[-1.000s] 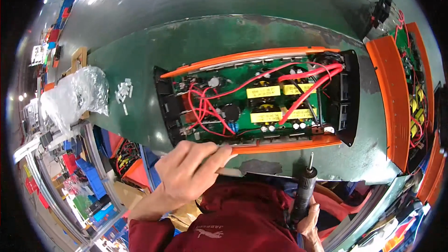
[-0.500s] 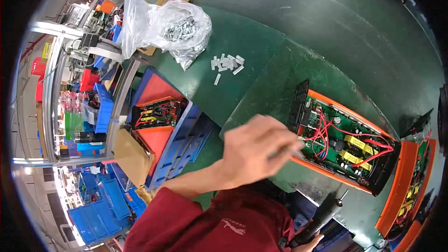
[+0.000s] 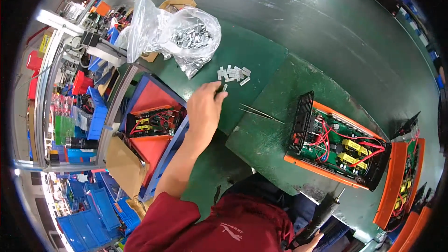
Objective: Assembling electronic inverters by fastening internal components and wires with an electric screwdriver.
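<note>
My left hand reaches over the green table, thumb and forefinger apart, close to a small loose metal piece. Just beyond it lies a pile of similar silvery pieces. In my right hand, low in the picture, is a black electric screwdriver, its bit pointing up and away from me. A pair of tweezers rests on the table between my left hand and an orange-sided device. That device stands open, showing a green circuit board, red wires and yellow-wrapped parts.
A clear plastic bag of metal pieces stands at the back left. Left of me, a blue bin holds another orange device and sits near a cardboard piece. More open orange units line the right edge.
My left hand has moved left and away from the open device to the loose metal pieces. The tweezers now show on the table. My right hand still holds the screwdriver.
</note>
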The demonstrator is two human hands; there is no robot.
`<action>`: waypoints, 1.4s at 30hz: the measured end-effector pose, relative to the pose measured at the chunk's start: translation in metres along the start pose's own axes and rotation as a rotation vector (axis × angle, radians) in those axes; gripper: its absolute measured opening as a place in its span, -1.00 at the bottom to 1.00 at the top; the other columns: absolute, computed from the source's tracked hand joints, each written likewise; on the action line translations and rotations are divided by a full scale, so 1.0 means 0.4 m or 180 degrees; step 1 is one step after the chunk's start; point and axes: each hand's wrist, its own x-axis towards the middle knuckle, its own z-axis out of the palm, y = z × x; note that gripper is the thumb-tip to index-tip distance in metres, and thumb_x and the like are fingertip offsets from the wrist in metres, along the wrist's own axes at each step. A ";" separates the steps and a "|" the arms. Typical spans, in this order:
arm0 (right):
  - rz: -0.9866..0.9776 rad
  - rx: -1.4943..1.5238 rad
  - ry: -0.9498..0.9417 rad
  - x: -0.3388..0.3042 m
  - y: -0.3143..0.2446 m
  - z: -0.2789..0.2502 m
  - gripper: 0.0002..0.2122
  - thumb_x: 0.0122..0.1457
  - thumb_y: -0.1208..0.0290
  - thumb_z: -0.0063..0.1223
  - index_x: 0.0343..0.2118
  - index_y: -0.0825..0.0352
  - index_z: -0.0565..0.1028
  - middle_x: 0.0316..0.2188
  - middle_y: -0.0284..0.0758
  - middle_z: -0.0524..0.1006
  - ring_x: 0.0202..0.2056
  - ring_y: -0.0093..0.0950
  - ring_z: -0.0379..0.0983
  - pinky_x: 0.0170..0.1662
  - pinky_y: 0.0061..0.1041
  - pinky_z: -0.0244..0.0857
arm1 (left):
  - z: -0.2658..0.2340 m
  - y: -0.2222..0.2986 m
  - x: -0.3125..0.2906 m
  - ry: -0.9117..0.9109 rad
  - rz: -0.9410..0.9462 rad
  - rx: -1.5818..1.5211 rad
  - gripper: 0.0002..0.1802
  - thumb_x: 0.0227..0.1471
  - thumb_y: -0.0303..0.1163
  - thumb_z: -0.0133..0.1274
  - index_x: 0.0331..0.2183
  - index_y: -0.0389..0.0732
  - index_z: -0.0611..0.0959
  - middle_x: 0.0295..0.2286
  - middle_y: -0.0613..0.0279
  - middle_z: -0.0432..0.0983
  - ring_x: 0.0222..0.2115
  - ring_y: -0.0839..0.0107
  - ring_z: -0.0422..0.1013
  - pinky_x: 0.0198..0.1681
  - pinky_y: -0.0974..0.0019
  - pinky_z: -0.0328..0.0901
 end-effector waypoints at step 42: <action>-0.0100 -0.1166 -0.2332 -0.070 -0.043 0.148 -0.31 0.42 -0.20 -0.49 0.04 0.45 0.43 -0.46 -0.28 0.57 -0.52 -0.54 0.44 -0.42 -0.57 0.29 | -0.006 0.417 -0.047 -0.2646 0.2984 -0.0700 -0.82 -0.04 -0.58 0.11 -0.29 -0.31 0.61 -0.40 0.10 0.44 -0.46 0.14 0.52 -0.44 0.17 0.41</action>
